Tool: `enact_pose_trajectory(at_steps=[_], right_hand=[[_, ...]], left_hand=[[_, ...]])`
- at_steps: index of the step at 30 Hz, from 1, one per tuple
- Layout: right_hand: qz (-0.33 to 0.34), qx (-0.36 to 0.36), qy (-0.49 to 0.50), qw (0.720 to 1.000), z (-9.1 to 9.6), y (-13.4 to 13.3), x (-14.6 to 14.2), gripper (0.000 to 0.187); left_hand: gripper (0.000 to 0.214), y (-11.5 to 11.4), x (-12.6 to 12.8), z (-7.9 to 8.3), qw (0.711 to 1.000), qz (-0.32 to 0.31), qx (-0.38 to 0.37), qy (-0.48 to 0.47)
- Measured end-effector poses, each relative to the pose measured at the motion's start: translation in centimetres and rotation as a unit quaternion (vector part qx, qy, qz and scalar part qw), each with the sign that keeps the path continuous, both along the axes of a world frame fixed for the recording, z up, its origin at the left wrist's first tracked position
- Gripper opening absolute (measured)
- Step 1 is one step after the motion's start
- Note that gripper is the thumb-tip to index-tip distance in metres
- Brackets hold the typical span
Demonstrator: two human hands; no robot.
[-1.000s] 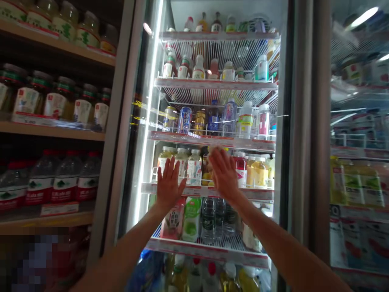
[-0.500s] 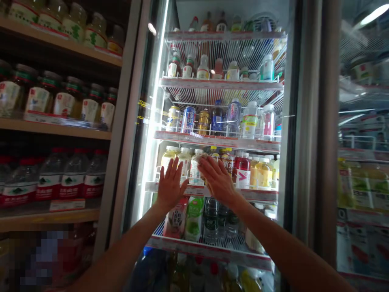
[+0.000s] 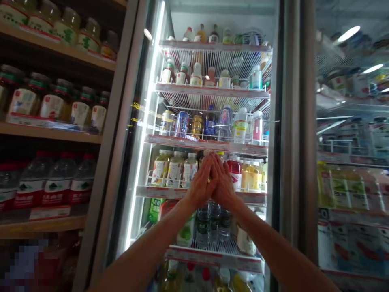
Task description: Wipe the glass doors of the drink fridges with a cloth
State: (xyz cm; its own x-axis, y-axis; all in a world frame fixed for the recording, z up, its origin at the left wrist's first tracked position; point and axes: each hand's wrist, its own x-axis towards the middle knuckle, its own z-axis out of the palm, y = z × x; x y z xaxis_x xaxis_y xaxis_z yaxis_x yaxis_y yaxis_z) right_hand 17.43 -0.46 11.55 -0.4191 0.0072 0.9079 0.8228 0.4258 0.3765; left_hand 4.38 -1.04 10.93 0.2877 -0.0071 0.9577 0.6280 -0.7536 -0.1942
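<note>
Head view: left hand (image 3: pixel 201 185) and right hand (image 3: pixel 224 183), flat and outstretched, met before a metal-framed clear glass door (image 3: pixel 225 19); pale material (image 3: pixel 209 152), perhaps cloth, showed just above them.

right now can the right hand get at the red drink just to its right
Probably not: the right hand sits close to the red drink in view, but yellow reflections suggest a shut glass door in front of its shelf.
</note>
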Motion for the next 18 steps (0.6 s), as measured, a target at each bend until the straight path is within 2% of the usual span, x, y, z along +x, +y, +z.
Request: enact_pose_trajectory(at_steps=[3,6,9,11,13,16,18], right_hand=[[0.034,0.033,-0.025,0.999,0.4,0.0,3.3,0.075],[0.019,0.108,0.028,0.994,1.3,0.3,6.8,0.068],[-0.051,0.133,0.118,0.983,2.1,0.9,8.3,0.063],[-0.086,0.12,0.142,0.979,2.3,1.2,8.4,0.062],[-0.099,0.108,0.15,0.978,2.2,1.4,8.3,0.061],[-0.108,0.098,0.141,0.979,1.9,1.5,8.1,0.06],[-0.113,0.094,0.132,0.98,1.8,1.6,8.0,0.059]], left_hand=[[0.057,0.5,3.2,0.9,0.999,-0.015,-0.002,-0.034],[0.052,1.1,5.5,1.4,0.994,0.058,0.01,-0.087],[0.042,1.6,5.8,2.1,0.987,0.135,0.043,-0.074],[0.039,1.9,3.5,2.7,0.984,0.164,0.059,-0.04],[0.039,2.3,-0.7,3.4,0.977,0.196,0.052,-0.064],[0.042,2.7,-7.2,3.9,0.937,0.249,0.025,-0.244],[0.044,2.6,-8.5,3.5,0.917,0.26,0.025,-0.302]])
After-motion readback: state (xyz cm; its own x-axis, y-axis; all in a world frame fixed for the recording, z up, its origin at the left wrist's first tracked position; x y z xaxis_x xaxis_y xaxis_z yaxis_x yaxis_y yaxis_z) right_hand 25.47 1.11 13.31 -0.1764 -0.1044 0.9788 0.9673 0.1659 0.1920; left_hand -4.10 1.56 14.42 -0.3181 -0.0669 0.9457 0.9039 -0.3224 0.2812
